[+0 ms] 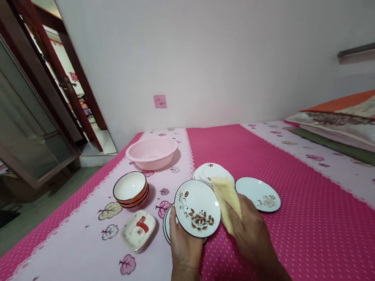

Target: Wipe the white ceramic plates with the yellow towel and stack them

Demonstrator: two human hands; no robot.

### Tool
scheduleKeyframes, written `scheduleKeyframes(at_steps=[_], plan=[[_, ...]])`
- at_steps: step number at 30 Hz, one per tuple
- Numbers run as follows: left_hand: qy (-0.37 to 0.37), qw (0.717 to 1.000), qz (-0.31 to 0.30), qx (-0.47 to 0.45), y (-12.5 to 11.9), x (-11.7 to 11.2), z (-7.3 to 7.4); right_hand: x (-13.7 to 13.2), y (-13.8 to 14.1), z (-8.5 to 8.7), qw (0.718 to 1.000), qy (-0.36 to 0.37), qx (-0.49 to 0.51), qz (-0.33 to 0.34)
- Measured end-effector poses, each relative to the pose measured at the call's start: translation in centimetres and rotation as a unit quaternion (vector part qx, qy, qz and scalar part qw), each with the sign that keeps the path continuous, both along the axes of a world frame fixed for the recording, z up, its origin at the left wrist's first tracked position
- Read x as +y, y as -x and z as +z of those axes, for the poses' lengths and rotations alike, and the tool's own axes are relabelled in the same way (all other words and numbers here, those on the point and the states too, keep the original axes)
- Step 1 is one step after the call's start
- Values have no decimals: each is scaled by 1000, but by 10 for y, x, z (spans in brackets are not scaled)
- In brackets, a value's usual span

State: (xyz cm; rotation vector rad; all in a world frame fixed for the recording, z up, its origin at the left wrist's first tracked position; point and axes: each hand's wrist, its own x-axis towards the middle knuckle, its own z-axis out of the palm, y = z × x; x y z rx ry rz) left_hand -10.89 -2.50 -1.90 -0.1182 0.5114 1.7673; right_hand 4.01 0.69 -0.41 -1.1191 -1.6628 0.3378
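A round white plate [187,200] with a dark rim and brown flowers is held up, tilted, in my left hand [185,248], which grips its lower edge from beneath. My right hand [250,225] is closed on a yellow cloth [224,193], whose folds lie close by the plate's right rim; whether they touch it I cannot tell. Behind the held plate, more dark-rimmed plates [167,228] lie on the bed, mostly hidden. A stack of white plates [209,170] with small red flowers sits just beyond the cloth. To the right lies an oval plate [254,189] with a brown flower.
Stacked brown bowls [130,188] and a square dish [138,230] with a red pattern stand at left. A pink basin [151,153] is near the wall [211,65]. Folded bedding [350,125] is piled far right on the pink bedspread [328,234]. The bed's left edge drops to the floor.
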Motion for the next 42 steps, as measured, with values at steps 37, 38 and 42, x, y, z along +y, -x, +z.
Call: scheduleKeyframes(at_steps=[37,38,42], plan=[[-153,980,-120,28,-2,0,-19,-12,-41,13,964,108,-154,190],[-139,983,-116,26,-1,1,-20,-9,-46,14,971,136,-145,135],[-92,992,-84,5,3,2,-24,8,-74,21,972,172,-142,-73]])
